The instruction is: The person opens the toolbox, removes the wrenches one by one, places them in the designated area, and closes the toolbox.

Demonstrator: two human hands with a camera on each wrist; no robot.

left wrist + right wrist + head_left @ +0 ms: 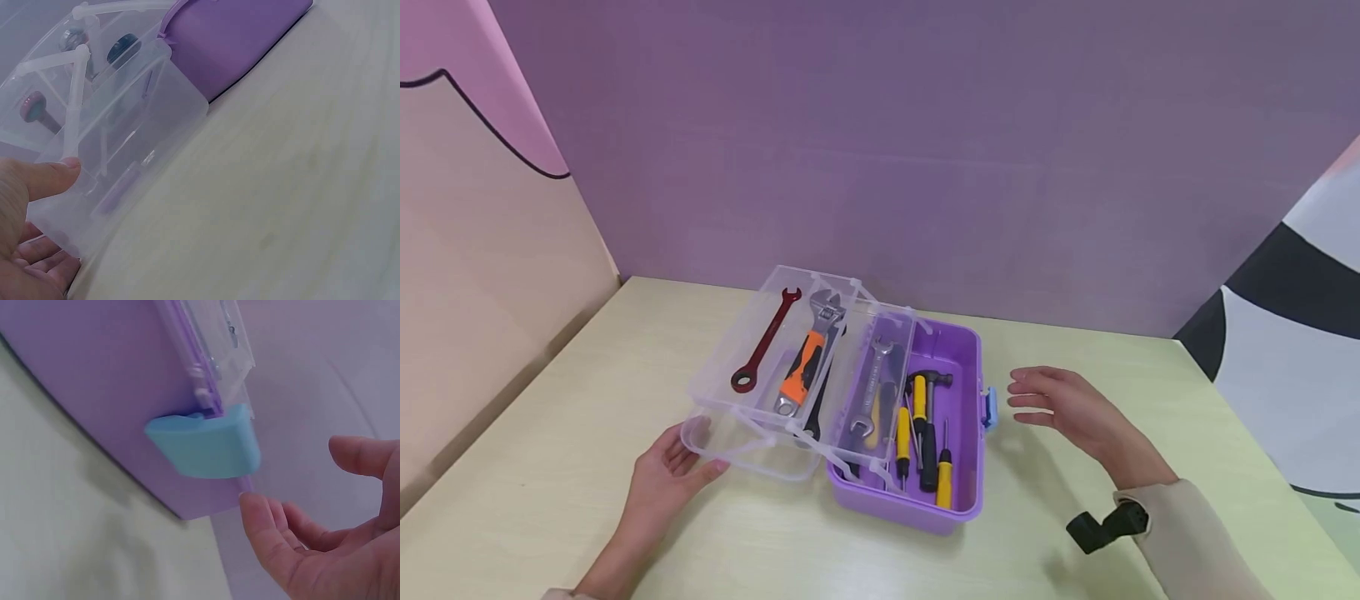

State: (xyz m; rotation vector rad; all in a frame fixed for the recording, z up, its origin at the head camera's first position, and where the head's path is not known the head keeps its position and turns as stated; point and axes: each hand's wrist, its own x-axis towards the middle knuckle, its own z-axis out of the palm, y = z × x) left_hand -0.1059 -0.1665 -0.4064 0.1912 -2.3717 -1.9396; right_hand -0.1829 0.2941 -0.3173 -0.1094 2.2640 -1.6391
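Left hand (658,477) grips the clear lid (756,458) left of the purple box (910,512), right hand (1075,410) kinda loose-fingered beside the latch (992,408).

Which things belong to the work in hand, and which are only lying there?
Likely worked on:
clear lid, held by the left hand
blue latch, near the right hand
purple toolbox

Lying in the toolbox or trays:
red wrench
orange-handled wrench
silver wrench
hammer
yellow-handled screwdrivers
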